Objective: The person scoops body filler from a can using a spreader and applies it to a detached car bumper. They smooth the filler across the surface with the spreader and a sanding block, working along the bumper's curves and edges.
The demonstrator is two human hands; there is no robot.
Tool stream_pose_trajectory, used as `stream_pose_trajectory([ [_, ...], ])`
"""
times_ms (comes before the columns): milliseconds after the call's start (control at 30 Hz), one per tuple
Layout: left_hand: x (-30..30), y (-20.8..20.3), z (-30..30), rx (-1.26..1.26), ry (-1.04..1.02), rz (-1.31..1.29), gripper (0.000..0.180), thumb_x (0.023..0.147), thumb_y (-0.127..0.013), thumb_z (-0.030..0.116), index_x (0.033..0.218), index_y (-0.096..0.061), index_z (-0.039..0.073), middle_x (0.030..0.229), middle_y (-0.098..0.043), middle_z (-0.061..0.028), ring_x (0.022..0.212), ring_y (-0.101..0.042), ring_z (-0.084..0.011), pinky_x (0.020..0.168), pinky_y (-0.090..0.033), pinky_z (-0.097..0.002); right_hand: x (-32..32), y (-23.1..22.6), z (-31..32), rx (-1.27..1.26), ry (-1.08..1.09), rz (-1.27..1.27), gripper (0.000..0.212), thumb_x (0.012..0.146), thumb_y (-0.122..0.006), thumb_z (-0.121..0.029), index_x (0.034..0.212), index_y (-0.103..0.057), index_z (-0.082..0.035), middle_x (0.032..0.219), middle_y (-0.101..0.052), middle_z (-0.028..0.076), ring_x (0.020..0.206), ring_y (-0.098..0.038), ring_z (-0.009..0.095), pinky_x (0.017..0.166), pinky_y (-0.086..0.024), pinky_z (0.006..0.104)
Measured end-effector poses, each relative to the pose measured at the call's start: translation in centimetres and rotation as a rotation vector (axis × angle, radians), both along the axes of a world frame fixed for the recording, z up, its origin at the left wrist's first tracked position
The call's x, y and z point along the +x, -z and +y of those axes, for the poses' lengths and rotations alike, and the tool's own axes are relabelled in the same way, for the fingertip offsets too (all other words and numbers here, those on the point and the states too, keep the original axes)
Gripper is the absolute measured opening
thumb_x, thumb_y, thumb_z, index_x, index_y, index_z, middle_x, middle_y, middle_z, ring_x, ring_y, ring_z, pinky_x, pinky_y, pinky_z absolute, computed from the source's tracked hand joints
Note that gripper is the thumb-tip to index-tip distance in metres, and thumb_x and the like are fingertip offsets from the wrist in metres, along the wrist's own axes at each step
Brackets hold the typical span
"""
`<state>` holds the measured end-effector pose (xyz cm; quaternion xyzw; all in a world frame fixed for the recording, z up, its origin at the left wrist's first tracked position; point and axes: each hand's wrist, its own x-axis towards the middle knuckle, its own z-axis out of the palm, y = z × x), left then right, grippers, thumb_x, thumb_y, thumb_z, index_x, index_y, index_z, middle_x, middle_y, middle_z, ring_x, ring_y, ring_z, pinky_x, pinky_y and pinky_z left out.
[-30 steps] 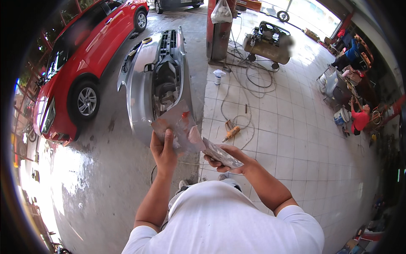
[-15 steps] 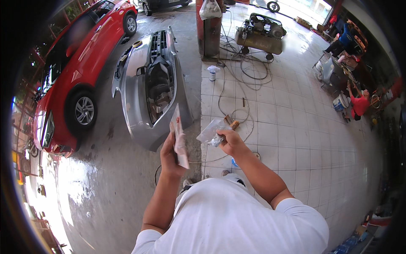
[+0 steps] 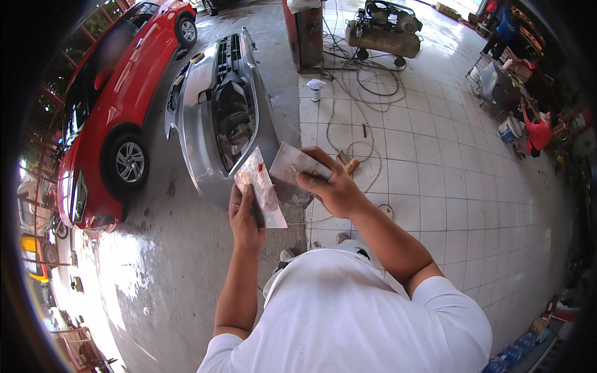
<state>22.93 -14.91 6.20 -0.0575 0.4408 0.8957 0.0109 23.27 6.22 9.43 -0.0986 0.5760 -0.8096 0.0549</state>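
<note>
Along left side, red car (image 3: 112, 118); next, silver bumper (image 3: 191, 140). Out front, left hand (image 3: 247, 221) gripping flat plate (image 3: 275, 219), right hand (image 3: 341, 191) gripping flat spreader (image 3: 286, 159) at plate's right edge, contact unclear. On plate: pinkish paste (image 3: 267, 198), red dab (image 3: 260, 167).

The tiled floor (image 3: 463, 211) bears a compressor (image 3: 382, 40), a can (image 3: 315, 95) and apparently a heat gun (image 3: 352, 166).

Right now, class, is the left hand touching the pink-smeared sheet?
Touching: the head view shows the left hand gripping the pink-smeared sheet, thumb laid on its face.
</note>
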Motion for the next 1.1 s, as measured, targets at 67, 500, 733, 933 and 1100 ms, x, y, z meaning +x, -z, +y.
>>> stream_pose_trajectory([
  [67, -0.3, 1.3, -2.0, -0.021, 0.039, 0.132, 0.028, 0.113, -0.055, 0.018, 0.136, -0.055, 0.002, 0.123, -0.069, -0.0076, 0.108, -0.068, -0.0138, 0.094, -0.056, -0.0317, 0.9, 0.5, -0.1, -0.072, -0.082, -0.055, 0.041, 0.102, -0.073, -0.016, 0.14, -0.06, -0.01, 0.118, -0.068, 0.0, 0.109, -0.059, 0.01, 0.097, -0.048, 0.0284],
  [500, 0.1, -0.7, -1.4, -0.266, -0.358, 0.217, 0.023, 0.114, -0.056, 0.02, 0.13, -0.056, 0.003, 0.117, -0.064, -0.003, 0.101, -0.058, -0.0092, 0.092, -0.048, -0.0257, 2.8, -0.2, 0.1, 0.274, 0.2, 0.734, 0.04, 0.103, -0.063, -0.002, 0.141, -0.051, -0.006, 0.139, -0.058, 0.025, 0.139, -0.055, 0.04, 0.104, -0.052, 0.0454],
  [733, 1.0, -2.4, 0.5, -0.271, -0.35, 0.26, 0.024, 0.112, -0.058, 0.014, 0.134, -0.055, 0.004, 0.12, -0.065, -0.0026, 0.104, -0.058, -0.0081, 0.094, -0.047, -0.0246, 2.5, 3.5, -2.3, 0.397, 0.123, 0.8, 0.068, 0.074, -0.059, 0.024, 0.131, -0.051, -0.011, 0.145, -0.045, 0.03, 0.136, -0.051, 0.052, 0.109, -0.05, 0.0619],
  [933, 0.6, -2.8, -0.1, -0.436, -0.339, 0.327, 0.027, 0.111, -0.059, 0.012, 0.135, -0.054, 0.001, 0.113, -0.071, -0.0076, 0.097, -0.064, -0.0117, 0.087, -0.051, -0.0276, 0.9, 5.7, 1.6, 1.182, 0.098, 0.658, 0.067, 0.071, -0.068, 0.018, 0.127, -0.066, -0.018, 0.143, -0.056, 0.01, 0.134, -0.055, 0.035, 0.109, -0.046, 0.0555],
  [1100, 1.4, -1.5, -0.6, -1.049, -0.317, 0.418, 0.031, 0.109, -0.06, 0.011, 0.137, -0.053, 0.0, 0.101, -0.075, -0.0205, 0.081, -0.075, -0.0257, 0.072, -0.056, -0.0343, 1.6, -2.2, -1.0, 1.152, 0.362, 0.758, 0.069, 0.067, -0.07, 0.015, 0.127, -0.076, -0.019, 0.132, -0.067, 0.006, 0.127, -0.059, 0.033, 0.107, -0.045, 0.0505],
])
